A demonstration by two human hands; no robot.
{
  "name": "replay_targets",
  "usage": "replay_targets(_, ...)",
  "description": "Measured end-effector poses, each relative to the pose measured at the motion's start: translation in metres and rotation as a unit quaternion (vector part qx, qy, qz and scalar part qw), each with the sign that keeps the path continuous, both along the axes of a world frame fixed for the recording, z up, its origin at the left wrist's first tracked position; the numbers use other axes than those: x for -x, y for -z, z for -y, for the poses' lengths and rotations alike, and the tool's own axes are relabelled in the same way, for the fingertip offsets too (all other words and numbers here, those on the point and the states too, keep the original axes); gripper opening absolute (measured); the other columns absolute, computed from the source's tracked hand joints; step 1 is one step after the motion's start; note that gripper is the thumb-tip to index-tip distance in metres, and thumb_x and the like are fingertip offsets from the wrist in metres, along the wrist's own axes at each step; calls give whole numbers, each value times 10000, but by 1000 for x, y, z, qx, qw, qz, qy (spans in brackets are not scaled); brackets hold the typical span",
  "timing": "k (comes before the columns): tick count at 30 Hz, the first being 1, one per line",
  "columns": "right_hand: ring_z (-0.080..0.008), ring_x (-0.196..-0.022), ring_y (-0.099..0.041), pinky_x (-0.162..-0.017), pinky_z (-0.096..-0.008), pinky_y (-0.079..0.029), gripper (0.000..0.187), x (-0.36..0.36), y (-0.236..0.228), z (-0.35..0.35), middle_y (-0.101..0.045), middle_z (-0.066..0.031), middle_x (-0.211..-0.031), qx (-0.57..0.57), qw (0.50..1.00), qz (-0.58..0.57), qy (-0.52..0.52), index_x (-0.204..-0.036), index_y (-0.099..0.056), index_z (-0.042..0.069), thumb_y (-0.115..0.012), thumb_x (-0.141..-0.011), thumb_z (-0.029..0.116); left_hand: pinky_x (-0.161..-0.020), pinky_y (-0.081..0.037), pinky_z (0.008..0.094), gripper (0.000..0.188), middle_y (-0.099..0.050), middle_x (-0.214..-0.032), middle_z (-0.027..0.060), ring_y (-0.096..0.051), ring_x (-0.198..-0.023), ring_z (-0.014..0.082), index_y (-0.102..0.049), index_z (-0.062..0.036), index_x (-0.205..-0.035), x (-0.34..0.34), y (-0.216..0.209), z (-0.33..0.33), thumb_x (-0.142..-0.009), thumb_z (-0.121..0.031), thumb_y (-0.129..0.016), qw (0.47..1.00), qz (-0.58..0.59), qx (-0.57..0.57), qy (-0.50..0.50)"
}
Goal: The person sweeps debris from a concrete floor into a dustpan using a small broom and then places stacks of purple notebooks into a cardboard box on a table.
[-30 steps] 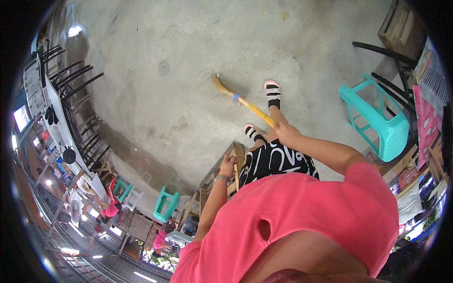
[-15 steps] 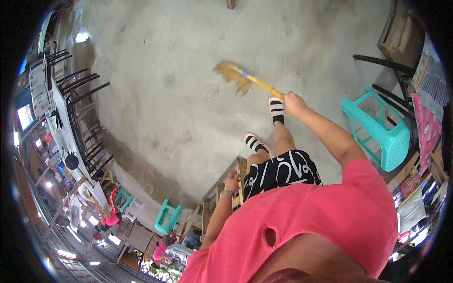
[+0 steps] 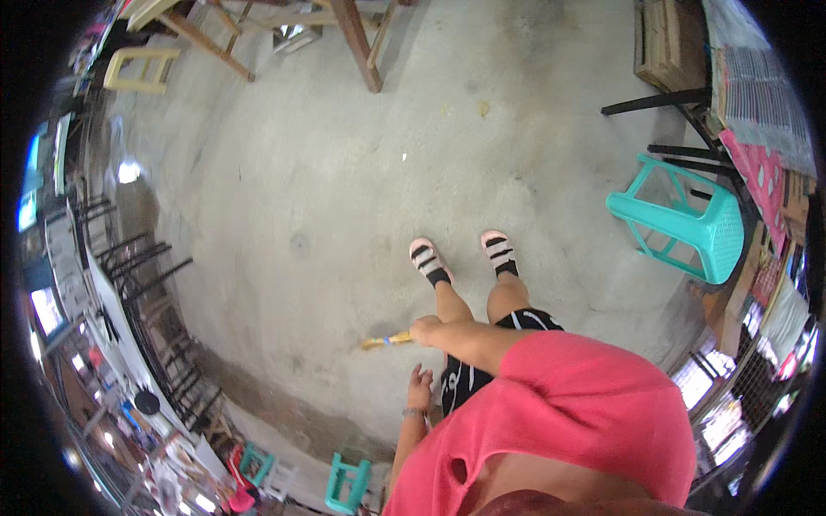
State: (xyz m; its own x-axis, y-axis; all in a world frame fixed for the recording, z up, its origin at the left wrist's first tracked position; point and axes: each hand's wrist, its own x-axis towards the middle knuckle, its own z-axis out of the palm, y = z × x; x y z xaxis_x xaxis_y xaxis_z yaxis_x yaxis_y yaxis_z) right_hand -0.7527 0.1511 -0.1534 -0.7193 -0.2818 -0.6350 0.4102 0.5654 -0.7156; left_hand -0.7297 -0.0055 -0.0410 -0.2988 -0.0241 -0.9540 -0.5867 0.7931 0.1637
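My right hand [image 3: 424, 329] is closed around the yellow handle of a soft broom [image 3: 393, 339]. That arm reaches across my body to the left. The broom's tan bristle end points left, low over the concrete floor [image 3: 318, 181], and looks foreshortened. Whether the bristles touch the floor I cannot tell. My left hand [image 3: 419, 387], with a bracelet at the wrist, hangs just below the right one. Its fingers are loosely bent and apart, with nothing in them. My feet in strapped sandals [image 3: 430, 261] stand ahead of both hands.
A teal plastic stool [image 3: 680, 215] lies tipped at the right, beside dark legs and a wooden box [image 3: 671, 43]. Wooden table legs [image 3: 357, 47] stand far ahead. Black metal legs [image 3: 142, 267] line the left side. Another teal stool [image 3: 348, 483] is at lower left.
My right hand has swung the broom from ahead on the right back toward my left side. My feet have shifted, and the view has moved, showing table legs at the far side.
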Motion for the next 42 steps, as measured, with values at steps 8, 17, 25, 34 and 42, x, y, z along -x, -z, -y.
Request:
replay_targets(8,-320,-785,-615,-655,-424,-475,179,60,28,-163,-638,-144,-836,-38,955,64,286,-859,-657,119,-595,-705,186,-764,-434,489,583,-466,-1240,120,-492,-1082,286,-252,-150,-1360,78,14,53,-853,-281,-508,995,51,77,-28)
replay_targets(17,-367,-687,-601,-602,-452,-493,497,-25,-80,-152,-591,-230,-761,-208,936,57,278,-1251,-413,65,-505,-766,113,-723,-467,461,548,-472,-1238,127,-526,-1047,266,-324,-154,-1329,136,25,45,-842,-310,-522,995,66,46,53)
replay_targets(25,-332,-828,-605,-701,-438,-481,273,128,34,-17,-622,-150,-875,-25,980,34,195,-1008,-587,83,-521,-747,129,-716,-467,409,530,-506,-1205,109,-534,-1025,232,-341,-158,-1321,156,9,21,-847,-327,-511,998,44,10,50)
replay_targets(34,-346,-837,-602,-711,-434,-488,336,121,20,-185,-622,-174,-897,-187,891,96,403,-1076,-566,89,-546,-743,125,-744,-455,458,549,-497,-1230,102,-534,-1020,251,-331,-147,-1327,159,16,80,-849,-335,-524,994,89,68,9)
replay_targets(42,-347,-836,-605,-701,-449,-471,547,105,-52,-67,-594,-234,-891,-96,935,127,318,-1213,-340,-11,-547,-732,148,-769,-448,417,530,-517,-1201,102,-531,-1021,238,-368,-133,-1314,218,15,23,-846,-326,-524,998,55,-42,8)
